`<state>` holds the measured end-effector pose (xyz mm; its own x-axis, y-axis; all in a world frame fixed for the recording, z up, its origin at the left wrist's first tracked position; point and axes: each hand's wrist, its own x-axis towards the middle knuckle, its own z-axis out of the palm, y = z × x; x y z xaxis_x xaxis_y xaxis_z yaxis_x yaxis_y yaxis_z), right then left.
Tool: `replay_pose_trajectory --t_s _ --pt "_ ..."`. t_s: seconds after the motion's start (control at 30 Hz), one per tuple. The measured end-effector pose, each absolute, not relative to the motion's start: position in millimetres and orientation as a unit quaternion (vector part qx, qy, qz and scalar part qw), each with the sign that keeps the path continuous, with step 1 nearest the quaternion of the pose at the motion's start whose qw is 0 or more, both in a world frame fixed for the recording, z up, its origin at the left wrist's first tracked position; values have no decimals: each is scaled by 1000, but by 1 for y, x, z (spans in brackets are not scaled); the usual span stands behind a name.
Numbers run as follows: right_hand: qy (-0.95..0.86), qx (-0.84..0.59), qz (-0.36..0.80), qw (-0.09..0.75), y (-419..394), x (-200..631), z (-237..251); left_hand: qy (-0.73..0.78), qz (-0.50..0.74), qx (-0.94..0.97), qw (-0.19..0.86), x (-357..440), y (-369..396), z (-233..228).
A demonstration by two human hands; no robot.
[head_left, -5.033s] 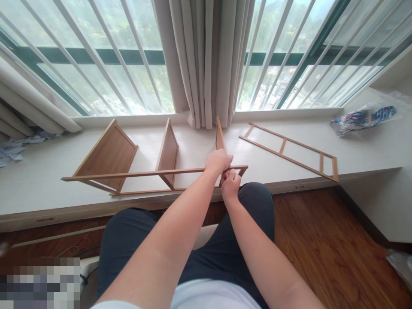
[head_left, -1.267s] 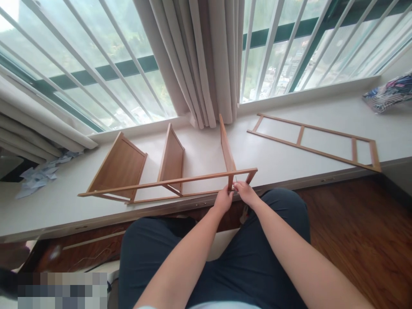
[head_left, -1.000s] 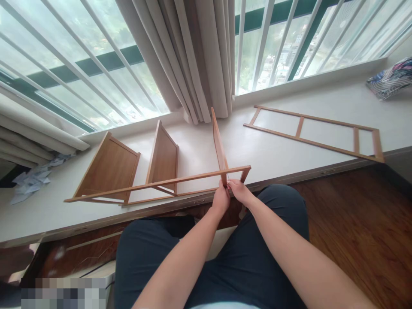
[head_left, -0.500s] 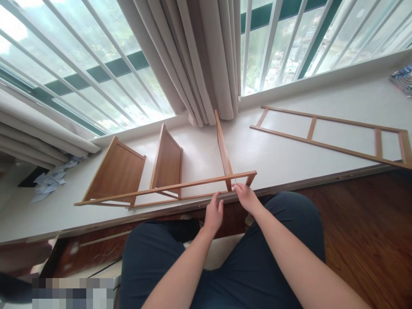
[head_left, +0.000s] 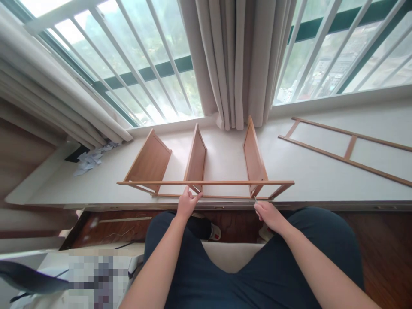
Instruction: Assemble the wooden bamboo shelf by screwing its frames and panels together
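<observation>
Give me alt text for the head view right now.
A seated person's left hand touches the middle joint of a half-built wooden shelf frame lying on a white window ledge, while the right hand pinches a small metal tool near its right end. A second ladder-like frame lies further right.

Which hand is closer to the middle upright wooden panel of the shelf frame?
Left. The left hand touches the frame at the foot of the middle brown wooden panel. The right hand is further right, below the right-hand wooden panel, pinching a small thin tool.
</observation>
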<state>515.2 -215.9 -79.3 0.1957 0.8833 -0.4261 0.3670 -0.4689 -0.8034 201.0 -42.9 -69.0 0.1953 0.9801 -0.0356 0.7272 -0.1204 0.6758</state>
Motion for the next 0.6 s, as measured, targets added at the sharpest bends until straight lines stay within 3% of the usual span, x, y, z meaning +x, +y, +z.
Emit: replay_pose_trajectory --t_s 0.4,0.6 --pt "-542 -661 448 262 -212 474 -97 516 245 764 301 210 -35 -85" --pt "-572 -657 411 268 -193 436 -82 511 234 772 298 216 -35 -78"
